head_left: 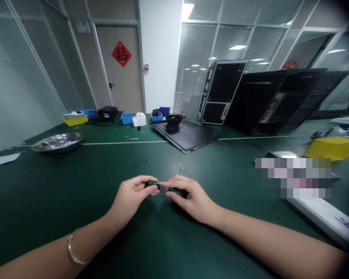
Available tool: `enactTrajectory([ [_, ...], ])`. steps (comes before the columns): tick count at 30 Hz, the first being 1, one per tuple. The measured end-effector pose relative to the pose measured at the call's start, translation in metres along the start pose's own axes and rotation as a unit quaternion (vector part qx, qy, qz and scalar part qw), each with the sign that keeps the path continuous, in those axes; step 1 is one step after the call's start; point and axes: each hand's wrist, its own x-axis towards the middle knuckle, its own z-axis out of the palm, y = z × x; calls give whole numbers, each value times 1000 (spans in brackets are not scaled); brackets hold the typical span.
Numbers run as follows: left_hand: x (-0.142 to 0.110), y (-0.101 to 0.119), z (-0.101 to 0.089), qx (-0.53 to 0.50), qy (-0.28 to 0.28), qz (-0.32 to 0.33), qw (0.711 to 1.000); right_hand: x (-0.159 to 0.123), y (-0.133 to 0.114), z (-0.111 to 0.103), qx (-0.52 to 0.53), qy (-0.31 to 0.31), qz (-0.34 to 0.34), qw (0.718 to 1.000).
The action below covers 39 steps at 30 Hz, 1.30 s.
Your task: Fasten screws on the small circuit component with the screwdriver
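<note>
Over the middle of the green table, my left hand (133,192) pinches a small dark piece with green on it (152,185) between thumb and fingers. It looks like a bit of electronics, but its exact kind is too small to tell. Close beside it on the right, my right hand (192,193) is closed around a slim dark tool (177,191) that has a light tip. Most of this tool is hidden by the fingers. The right index fingertip reaches the right end of the small piece, touching or nearly touching it.
A metal bowl (58,142) stands at the left. A black panel (189,135) lies ahead with a black fan-like part (173,122) on it. Computer cases (225,85) stand at the back right. A yellow bin (333,148) and a long white box (322,215) sit at the right.
</note>
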Motion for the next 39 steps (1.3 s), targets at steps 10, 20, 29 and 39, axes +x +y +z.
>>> enactTrajectory([
  [10,0,1,2,4,-19,2,1000,0,1,1,-3,11,-22,1000],
  [20,-2,5,3,34,-10,50,998,0,1,-3,-18,59,16,998],
  [29,27,70,-78,358,4,98,928,2,2,-2,-23,64,41,997],
  [39,26,58,-90,628,-154,-29,763,1,1,-2,-23,57,43,997],
])
